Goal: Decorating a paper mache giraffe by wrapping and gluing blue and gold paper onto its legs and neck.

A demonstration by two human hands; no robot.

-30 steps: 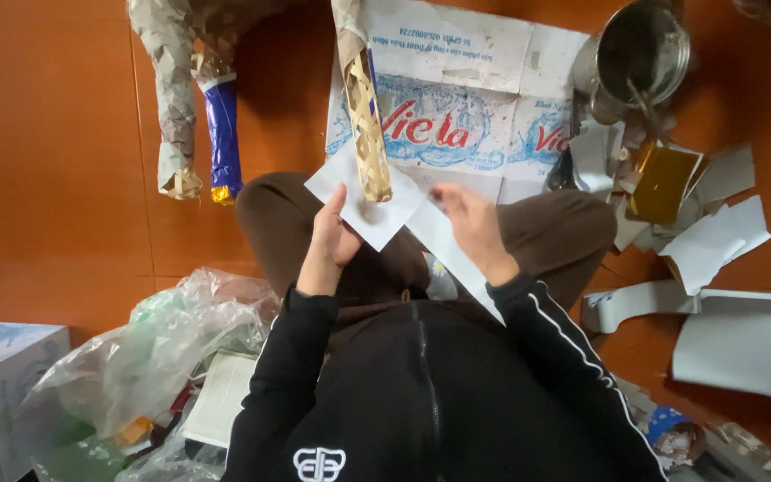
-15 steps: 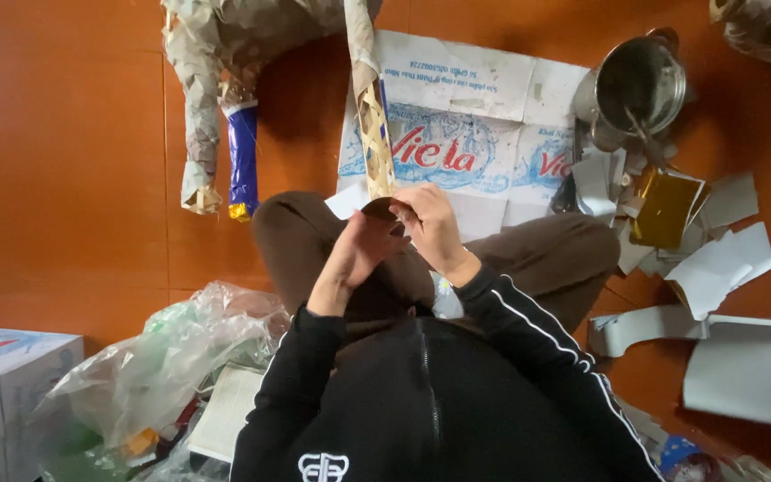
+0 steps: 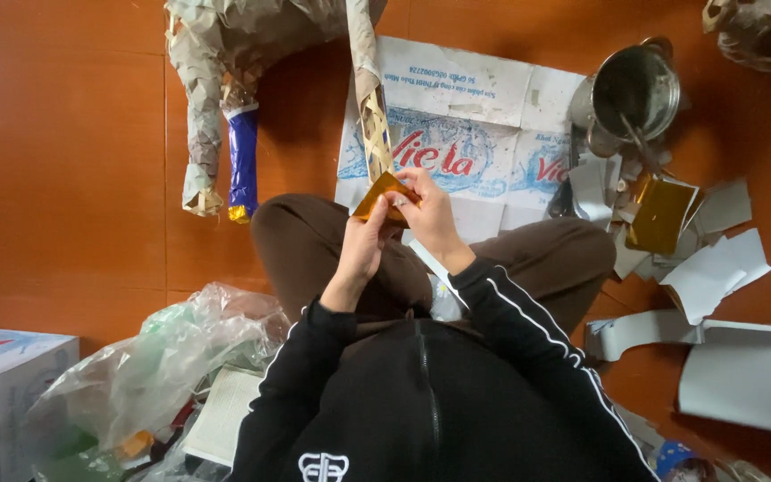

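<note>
Both my hands meet over my lap on a small folded piece of gold foil paper (image 3: 377, 195). My left hand (image 3: 364, 243) pinches its lower edge from below. My right hand (image 3: 427, 207) grips its right side with the fingers curled over it. The gold piece touches the lower end of a woven bamboo leg (image 3: 373, 125) of a paper-covered figure (image 3: 252, 36) that stands on the floor ahead. Another leg of that figure is wrapped in blue foil (image 3: 243, 161) with a gold tip.
A flattened cardboard box (image 3: 484, 116) lies under the figure. A metal pot (image 3: 635, 89) stands at the upper right, with gold sheets (image 3: 660, 214) and white paper scraps (image 3: 716, 277) around it. Clear plastic bags (image 3: 145, 366) and a carton (image 3: 2, 375) lie at the lower left.
One second ago my hands held a white sheet spread flat. It has been folded over, and its gold side now shows as a small piece held up at the woven leg.
</note>
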